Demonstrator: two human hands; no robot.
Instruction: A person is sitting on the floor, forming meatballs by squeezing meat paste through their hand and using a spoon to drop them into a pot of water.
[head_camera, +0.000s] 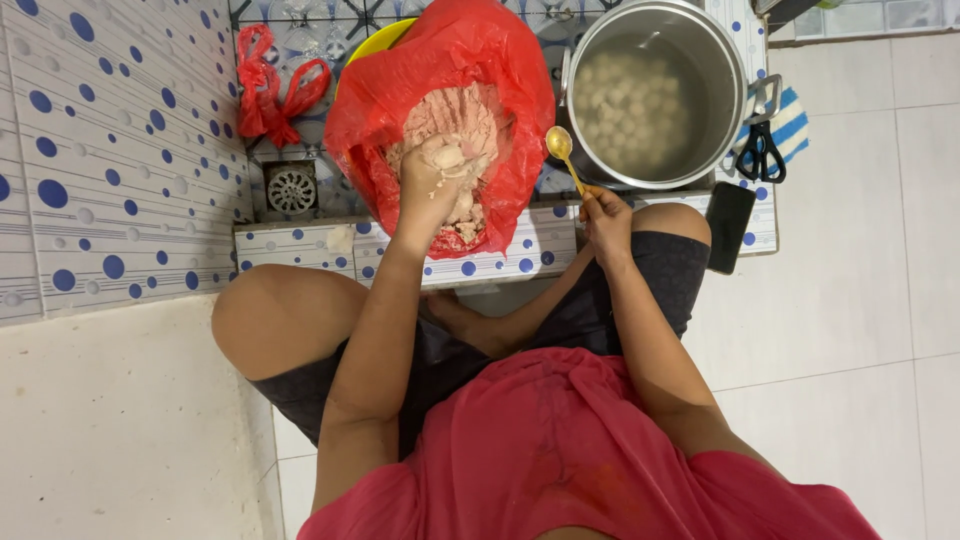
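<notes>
the left hand (430, 170) squeezes a lump of pale paste (455, 125), which looks soft and sticky; the right hand (603, 215) pinches a gold spoon (562, 152) by its thin handle.

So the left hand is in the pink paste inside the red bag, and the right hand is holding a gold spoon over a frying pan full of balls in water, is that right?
Not quite. The head view shows a deep metal pot, not a frying pan. The rest holds: the left hand is in the pink paste inside the red bag, and the right hand holds the gold spoon by the pot of balls in water.
</notes>
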